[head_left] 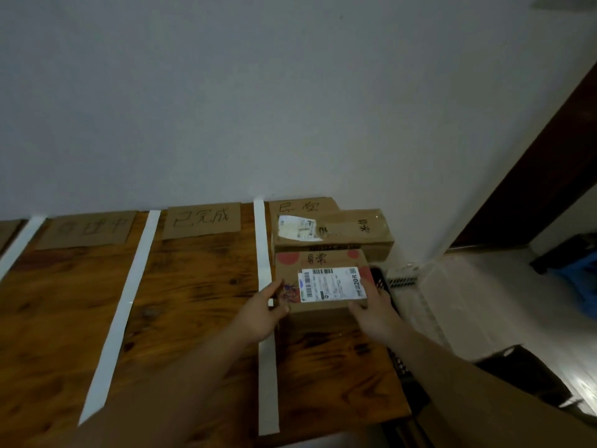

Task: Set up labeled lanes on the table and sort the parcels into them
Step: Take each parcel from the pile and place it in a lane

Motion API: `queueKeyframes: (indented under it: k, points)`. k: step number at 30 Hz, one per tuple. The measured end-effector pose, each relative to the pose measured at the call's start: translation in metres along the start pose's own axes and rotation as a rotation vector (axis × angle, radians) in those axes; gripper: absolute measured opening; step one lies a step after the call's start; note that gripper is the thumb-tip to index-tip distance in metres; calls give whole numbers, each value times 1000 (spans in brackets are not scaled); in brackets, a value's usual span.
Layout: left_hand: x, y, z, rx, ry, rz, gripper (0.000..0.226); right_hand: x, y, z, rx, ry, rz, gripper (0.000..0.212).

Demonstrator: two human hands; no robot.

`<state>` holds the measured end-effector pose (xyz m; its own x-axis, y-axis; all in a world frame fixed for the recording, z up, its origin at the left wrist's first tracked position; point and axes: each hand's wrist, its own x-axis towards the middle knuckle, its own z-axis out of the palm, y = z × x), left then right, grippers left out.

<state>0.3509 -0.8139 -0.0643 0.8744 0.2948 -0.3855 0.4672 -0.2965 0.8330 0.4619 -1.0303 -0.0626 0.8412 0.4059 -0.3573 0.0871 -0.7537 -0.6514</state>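
Note:
A small cardboard parcel (323,263) with red dots and a white shipping label lies in the rightmost lane of the wooden table (193,302). My left hand (261,315) holds its left side and my right hand (374,315) holds its right front corner. Behind it, against the wall, sits a larger taped parcel (349,234) with a torn white label. White tape strips (263,286) (129,302) divide the table into lanes. Handwritten cardboard signs (202,219) (87,229) (300,206) lie at the far end of each lane.
A black perforated crate (384,282) stands off the table's right edge, partly hidden by the parcel and my right arm. A dark bin with something blue (571,270) sits on the floor at the right, beside a dark door frame (533,176). A white wall backs the table.

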Motion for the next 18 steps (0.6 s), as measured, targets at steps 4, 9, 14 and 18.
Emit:
queueKeyframes:
  k: [4, 9, 14, 18]
  points:
    - [-2, 10, -6, 105, 0, -55, 67, 16, -7, -5, -132, -28, 13, 63]
    - [-28, 19, -63, 241, 135, -130, 69, 10, -46, -10, -271, 60, -106, 67]
    - [-91, 2, -159, 303, 310, -189, 68, -9, -129, 13, -312, 11, -288, 65]
    - [-162, -30, -230, 279, 466, -232, 68, -33, -209, 56, -349, -98, -407, 72]
